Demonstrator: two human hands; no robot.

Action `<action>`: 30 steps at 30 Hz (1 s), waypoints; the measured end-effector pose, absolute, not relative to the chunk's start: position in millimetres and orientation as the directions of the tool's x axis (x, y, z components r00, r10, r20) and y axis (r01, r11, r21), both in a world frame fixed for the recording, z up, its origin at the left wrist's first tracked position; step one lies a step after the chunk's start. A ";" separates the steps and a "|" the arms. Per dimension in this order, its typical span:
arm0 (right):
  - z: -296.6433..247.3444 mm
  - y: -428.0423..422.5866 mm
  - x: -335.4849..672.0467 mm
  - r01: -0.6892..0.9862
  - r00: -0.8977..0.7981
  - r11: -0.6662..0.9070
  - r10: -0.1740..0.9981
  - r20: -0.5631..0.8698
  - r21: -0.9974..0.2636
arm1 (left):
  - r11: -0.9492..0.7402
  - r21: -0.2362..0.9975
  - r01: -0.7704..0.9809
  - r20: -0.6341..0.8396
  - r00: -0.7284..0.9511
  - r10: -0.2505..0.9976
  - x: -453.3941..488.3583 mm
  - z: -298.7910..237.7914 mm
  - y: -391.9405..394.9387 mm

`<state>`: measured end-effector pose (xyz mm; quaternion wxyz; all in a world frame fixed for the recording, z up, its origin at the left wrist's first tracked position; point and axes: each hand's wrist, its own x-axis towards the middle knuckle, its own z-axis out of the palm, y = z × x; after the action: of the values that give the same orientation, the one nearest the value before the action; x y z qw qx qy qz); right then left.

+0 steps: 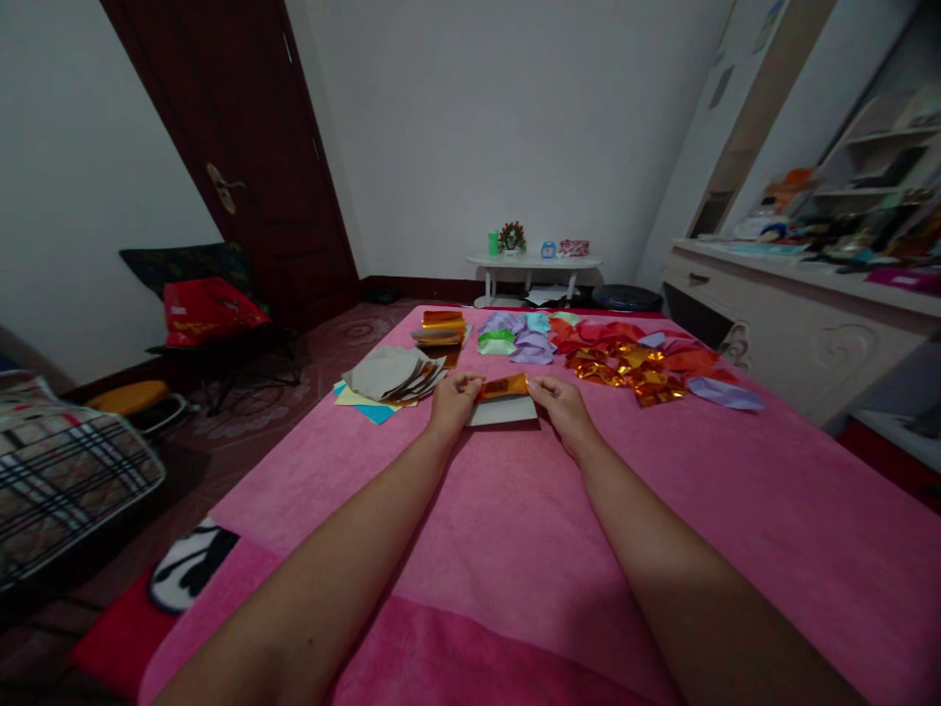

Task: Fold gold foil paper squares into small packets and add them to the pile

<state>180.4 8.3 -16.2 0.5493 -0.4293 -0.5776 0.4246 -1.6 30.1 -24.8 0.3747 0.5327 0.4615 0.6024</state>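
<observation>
A sheet of paper [504,411], pale on one face and shiny gold-orange on the other, is held just above the pink cloth. Its far edge is turned over so that a gold strip shows. My left hand [457,400] pinches the left end of that strip. At the right end, the fingers of my right hand [559,400] are closed on it too. Beside my left hand lies a fanned stack of greyish paper sheets [393,373], with blue and yellow sheets under it. Behind that are rolled or folded gold sheets [443,327].
Crumpled gold foil pieces [624,368], red pieces [595,335] and purple pieces [533,346] lie on the pink cloth [515,520] at the far right. A small white table [535,262] stands by the wall. To the right is a cluttered white dresser [794,294]; a chair with a red bag [210,312] is on the left.
</observation>
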 end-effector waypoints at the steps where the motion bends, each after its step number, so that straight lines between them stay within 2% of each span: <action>1: -16.0 8.4 180.4 0.018 -0.031 0.260 0.965 0.259 -0.965 | -0.293 0.955 0.035 0.295 -0.154 0.943 -1.5 -24.8 30.3; 15: -9.8 5.4 182.1 -0.060 -0.032 0.229 0.972 0.231 -0.972 | -0.371 0.928 0.040 0.373 -0.151 0.916 -1.8 -23.0 28.6; 19: -13.9 7.8 181.7 -0.046 0.030 0.237 0.971 0.235 -0.971 | -0.393 0.919 0.026 0.394 -0.115 0.912 2.6 -17.1 20.5; 26: -20.5 12.3 186.6 0.030 0.185 0.280 0.942 0.281 -0.960 | -0.305 0.949 -0.076 0.308 0.034 0.951 10.2 -15.7 15.2; 30: -20.2 13.6 187.4 0.050 0.163 0.284 0.943 0.288 -0.957 | -0.239 0.962 -0.129 0.251 0.079 0.965 8.1 -17.2 15.6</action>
<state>187.4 13.6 -20.2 0.6013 -0.4691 -0.5296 0.3714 8.1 15.6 -17.2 0.4863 0.5507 0.3793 0.5625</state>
